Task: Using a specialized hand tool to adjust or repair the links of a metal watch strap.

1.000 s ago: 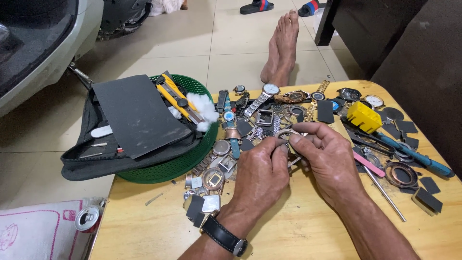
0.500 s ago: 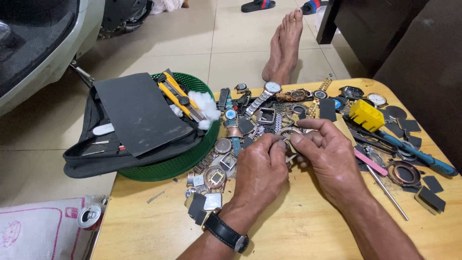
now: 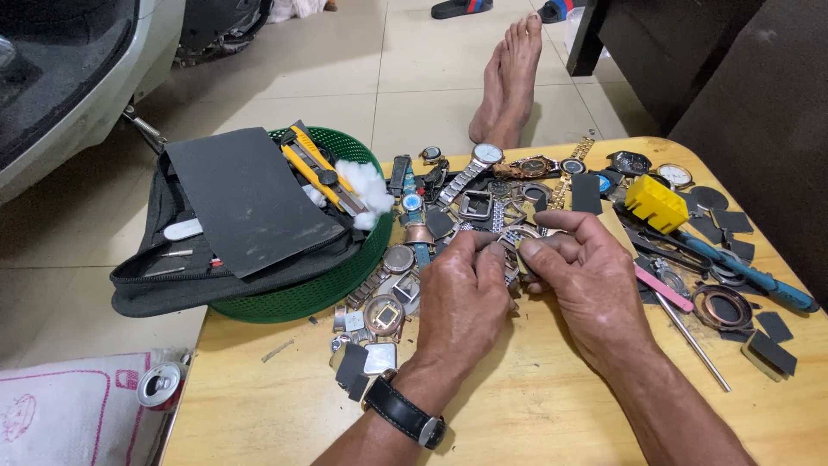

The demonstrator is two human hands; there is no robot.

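Observation:
My left hand (image 3: 464, 298), with a black wristwatch (image 3: 404, 411) on its wrist, and my right hand (image 3: 586, 274) meet over a pile of watch parts (image 3: 466, 207) on the yellow wooden table (image 3: 517, 414). Both pinch a small metal watch piece with a link band (image 3: 511, 244) between thumbs and fingertips. The piece is mostly hidden by my fingers. Watch cases and loose dials (image 3: 384, 311) lie just left of my left hand.
A green basket (image 3: 302, 298) at the table's left holds a dark zip pouch (image 3: 172, 276), grey sheet (image 3: 246, 194), yellow cutter (image 3: 315, 173) and white cotton (image 3: 362, 185). Yellow block (image 3: 657, 203), blue-handled tool (image 3: 750, 276), pink file (image 3: 664, 287), metal rod (image 3: 690, 336) lie right. A person's bare feet (image 3: 511, 78) rest beyond.
My hands have stayed together on the small watch piece, with fingers shifting slightly. Nothing else on the table has moved.

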